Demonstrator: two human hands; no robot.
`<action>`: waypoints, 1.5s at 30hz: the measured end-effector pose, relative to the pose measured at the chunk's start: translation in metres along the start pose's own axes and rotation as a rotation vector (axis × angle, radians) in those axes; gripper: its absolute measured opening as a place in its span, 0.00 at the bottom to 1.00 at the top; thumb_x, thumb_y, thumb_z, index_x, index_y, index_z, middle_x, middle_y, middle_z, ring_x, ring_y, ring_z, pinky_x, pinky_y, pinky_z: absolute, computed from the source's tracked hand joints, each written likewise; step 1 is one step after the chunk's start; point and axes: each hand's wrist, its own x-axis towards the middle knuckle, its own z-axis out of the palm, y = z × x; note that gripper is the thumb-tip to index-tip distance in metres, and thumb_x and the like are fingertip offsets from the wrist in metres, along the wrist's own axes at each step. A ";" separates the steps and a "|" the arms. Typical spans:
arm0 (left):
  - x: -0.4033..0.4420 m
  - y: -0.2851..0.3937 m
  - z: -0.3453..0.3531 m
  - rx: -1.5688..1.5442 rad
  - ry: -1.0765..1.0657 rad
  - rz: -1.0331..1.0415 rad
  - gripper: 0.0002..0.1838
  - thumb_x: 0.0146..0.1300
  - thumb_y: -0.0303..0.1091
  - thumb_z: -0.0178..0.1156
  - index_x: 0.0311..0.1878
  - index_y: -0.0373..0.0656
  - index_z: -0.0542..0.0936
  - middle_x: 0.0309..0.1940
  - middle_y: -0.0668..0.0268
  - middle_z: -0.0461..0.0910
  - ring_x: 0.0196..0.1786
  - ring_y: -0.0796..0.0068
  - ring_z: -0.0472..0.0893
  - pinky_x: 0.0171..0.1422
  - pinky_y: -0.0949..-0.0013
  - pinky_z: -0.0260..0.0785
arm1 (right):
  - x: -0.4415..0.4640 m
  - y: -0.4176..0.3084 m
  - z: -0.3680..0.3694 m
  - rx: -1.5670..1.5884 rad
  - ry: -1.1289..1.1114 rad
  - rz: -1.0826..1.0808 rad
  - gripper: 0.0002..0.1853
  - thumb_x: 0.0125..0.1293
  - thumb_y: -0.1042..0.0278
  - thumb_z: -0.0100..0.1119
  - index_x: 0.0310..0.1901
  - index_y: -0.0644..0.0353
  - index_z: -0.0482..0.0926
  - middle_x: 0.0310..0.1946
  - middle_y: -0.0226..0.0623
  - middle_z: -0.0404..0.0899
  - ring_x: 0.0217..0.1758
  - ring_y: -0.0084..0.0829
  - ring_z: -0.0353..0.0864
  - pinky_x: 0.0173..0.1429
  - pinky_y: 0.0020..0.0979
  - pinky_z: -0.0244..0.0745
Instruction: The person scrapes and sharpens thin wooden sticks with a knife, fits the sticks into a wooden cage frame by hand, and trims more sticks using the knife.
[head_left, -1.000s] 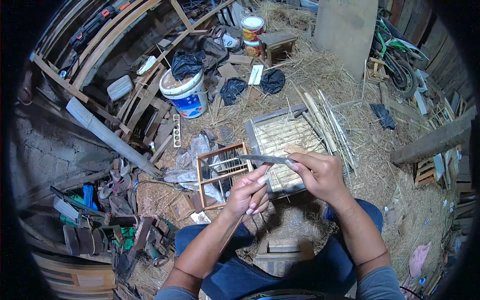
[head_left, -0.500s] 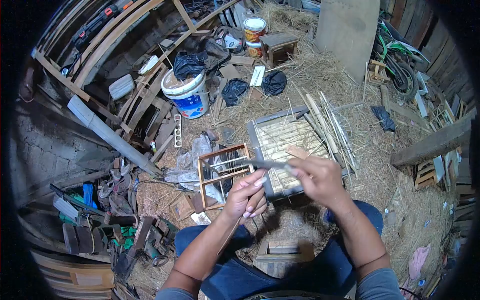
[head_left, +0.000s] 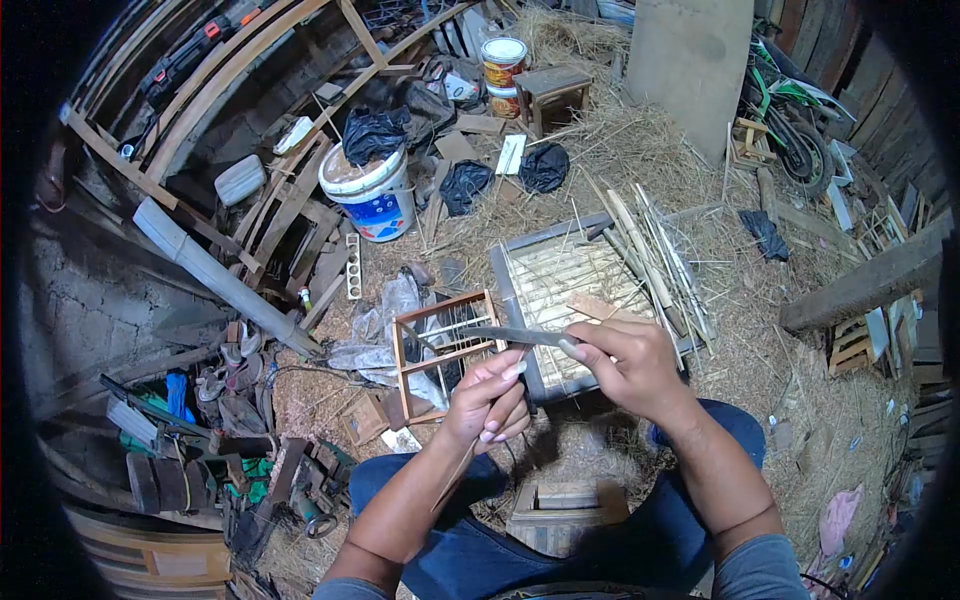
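A knife (head_left: 515, 335) is gripped by its handle end in my right hand (head_left: 632, 368), its blade pointing left. My left hand (head_left: 490, 402) pinches a thin wooden strip (head_left: 455, 476), which runs down along my left forearm. The blade lies over the strip's upper end, just above my left fingertips. Beyond my left hand a small wooden frame with thin bars (head_left: 448, 350) rests on the ground. Behind the knife is a slatted panel with a dark border (head_left: 508, 290), with long split sticks (head_left: 650, 255) on its right side.
A white bucket (head_left: 375, 205) with a black bag stands at the upper left, near a bamboo pole (head_left: 215, 270). A small stool (head_left: 555, 82) and paint cans (head_left: 503, 62) are farther back. A wooden beam (head_left: 865, 283) juts in from the right. Straw covers the floor.
My right hand and the knife have shifted slightly left and down, with the blade now lower over the strip. My left hand keeps its hold on the strip.
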 end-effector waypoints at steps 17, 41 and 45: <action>0.002 -0.014 0.014 0.397 0.173 -0.029 0.27 0.84 0.36 0.50 0.80 0.36 0.66 0.17 0.67 0.74 0.11 0.85 0.64 0.17 0.78 0.60 | 0.016 0.019 0.021 0.949 0.024 0.509 0.18 0.80 0.62 0.62 0.62 0.64 0.85 0.31 0.23 0.79 0.31 0.13 0.73 0.35 0.19 0.67; 0.002 -0.005 0.009 0.361 0.196 0.119 0.25 0.84 0.33 0.49 0.78 0.32 0.67 0.12 0.73 0.66 0.10 0.82 0.63 0.19 0.75 0.60 | -0.010 -0.011 0.020 -0.149 0.083 -0.038 0.09 0.72 0.64 0.61 0.49 0.49 0.87 0.29 0.34 0.88 0.26 0.37 0.87 0.25 0.40 0.77; 0.004 -0.004 0.007 0.355 0.200 0.152 0.25 0.84 0.34 0.49 0.77 0.32 0.68 0.12 0.73 0.66 0.10 0.83 0.62 0.19 0.75 0.60 | -0.008 -0.020 0.014 -0.117 0.019 -0.040 0.08 0.72 0.64 0.63 0.48 0.51 0.87 0.29 0.36 0.87 0.27 0.39 0.87 0.28 0.41 0.77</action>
